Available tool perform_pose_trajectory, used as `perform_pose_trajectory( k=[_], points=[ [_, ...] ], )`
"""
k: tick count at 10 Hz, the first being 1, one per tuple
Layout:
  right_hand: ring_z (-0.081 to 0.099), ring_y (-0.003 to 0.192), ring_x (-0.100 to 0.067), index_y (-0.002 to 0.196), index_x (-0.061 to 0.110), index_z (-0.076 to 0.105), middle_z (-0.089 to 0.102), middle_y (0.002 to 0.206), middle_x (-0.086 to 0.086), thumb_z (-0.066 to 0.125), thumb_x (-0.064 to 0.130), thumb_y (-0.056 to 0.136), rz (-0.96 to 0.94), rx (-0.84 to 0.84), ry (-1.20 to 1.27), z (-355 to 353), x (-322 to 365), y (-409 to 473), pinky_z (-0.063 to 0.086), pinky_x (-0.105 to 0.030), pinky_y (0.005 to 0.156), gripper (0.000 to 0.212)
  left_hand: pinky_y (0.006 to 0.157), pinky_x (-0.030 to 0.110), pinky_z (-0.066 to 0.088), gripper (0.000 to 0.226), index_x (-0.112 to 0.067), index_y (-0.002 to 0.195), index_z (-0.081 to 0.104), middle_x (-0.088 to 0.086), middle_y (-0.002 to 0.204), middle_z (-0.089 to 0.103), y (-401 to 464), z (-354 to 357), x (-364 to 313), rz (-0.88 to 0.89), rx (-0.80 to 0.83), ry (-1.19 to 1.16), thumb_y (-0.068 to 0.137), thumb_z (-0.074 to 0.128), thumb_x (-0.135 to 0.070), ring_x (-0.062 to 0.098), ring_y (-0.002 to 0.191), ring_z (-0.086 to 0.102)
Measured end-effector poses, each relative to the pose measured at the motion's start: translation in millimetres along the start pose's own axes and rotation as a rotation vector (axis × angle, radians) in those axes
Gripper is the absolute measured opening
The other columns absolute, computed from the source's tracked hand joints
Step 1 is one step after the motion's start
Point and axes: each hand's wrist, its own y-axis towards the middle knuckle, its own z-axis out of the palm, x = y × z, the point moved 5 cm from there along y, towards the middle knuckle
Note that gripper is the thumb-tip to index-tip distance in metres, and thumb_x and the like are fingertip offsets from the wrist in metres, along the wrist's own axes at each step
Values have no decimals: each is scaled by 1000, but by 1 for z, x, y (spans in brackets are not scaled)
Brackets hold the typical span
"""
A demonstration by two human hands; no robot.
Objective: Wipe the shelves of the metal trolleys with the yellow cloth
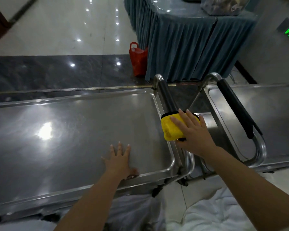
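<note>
Pressing flat-fingered on one folded yellow cloth (169, 129) at the left trolley (65, 130) shelf's right rim: right hand (193, 132). Resting released, palm down near the front rim: left hand (119, 161). Standing just beside: second trolley (274, 114); two trolleys, broad bare shelf leftward.

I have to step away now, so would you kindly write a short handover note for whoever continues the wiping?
Left hand: flat, fingers straight, resting on the left trolley's top shelf near its front edge.
Right hand: pressing the folded yellow cloth down at that shelf's right edge, beside the black handle.
Done: cannot tell how much of the left shelf has been wiped.
Left: the right trolley's shelf, and any lower shelves, which are out of view.
</note>
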Motion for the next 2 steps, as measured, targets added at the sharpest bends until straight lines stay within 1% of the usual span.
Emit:
perform_pose_trajectory(
  k=[1,2],
  points=[
    [10,147,-30,149,33,23,15,159,-5,62,56,77,-41,-11,-7,-10,4,-2,10,-59,114,85,114,58,21,91,-25,153,9,7,162,5,-4,-8,8,36,-81,3,84,49,-68,33,147,9],
    [7,147,-26,149,35,22,16,159,-2,58,59,80,-54,-2,19,-17,17,-2,7,-55,117,81,110,47,32,69,-18,143,34,9,149,39,-10,-30,16,60,-224,-40,90,44,-61,29,134,39]
  ],
)
